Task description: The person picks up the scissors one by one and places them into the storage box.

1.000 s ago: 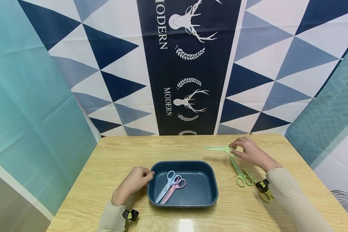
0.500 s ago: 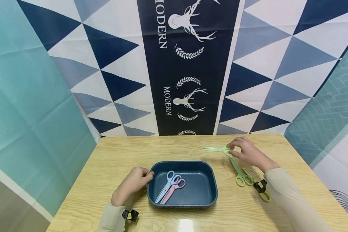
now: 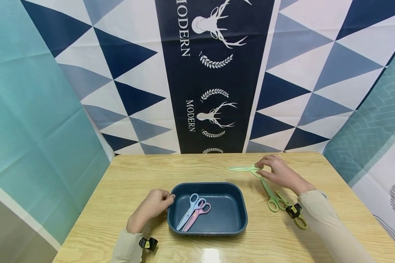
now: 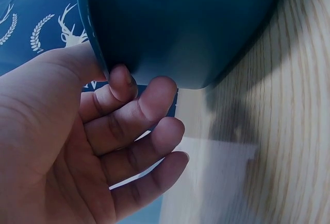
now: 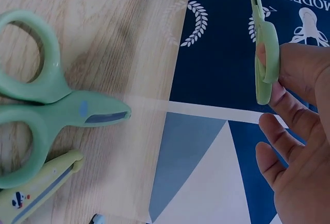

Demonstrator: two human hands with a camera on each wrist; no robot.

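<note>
My left hand [image 3: 152, 203] grips the left rim of a dark blue tray [image 3: 224, 217], its thumb inside and its fingers outside; the left wrist view shows this hand [image 4: 98, 131] on the tray wall [image 4: 170, 33]. Inside lie blue scissors [image 3: 185, 219] and pink scissors [image 3: 192, 218], partly overlapping. My right hand [image 3: 278, 172] pinches light green scissors [image 3: 241, 168] by the handle above the table, blades pointing left. In the right wrist view the held scissors [image 5: 272, 49] hang from thumb and fingertips. Below that hand rest green scissors [image 3: 272, 198] and yellow-green scissors [image 3: 282, 197], the latter partly hidden by the wrist camera.
Everything stands on a light wooden table [image 3: 128, 168]. A patterned cloth [image 3: 214, 80] with triangles and deer heads hangs behind its far edge. Teal cloth [image 3: 46, 120] covers the left side. Each wrist carries a small black camera [image 3: 148, 243].
My right hand has drifted slightly left with the light green scissors. The left hand, the tray and the scissors in it have not moved.
</note>
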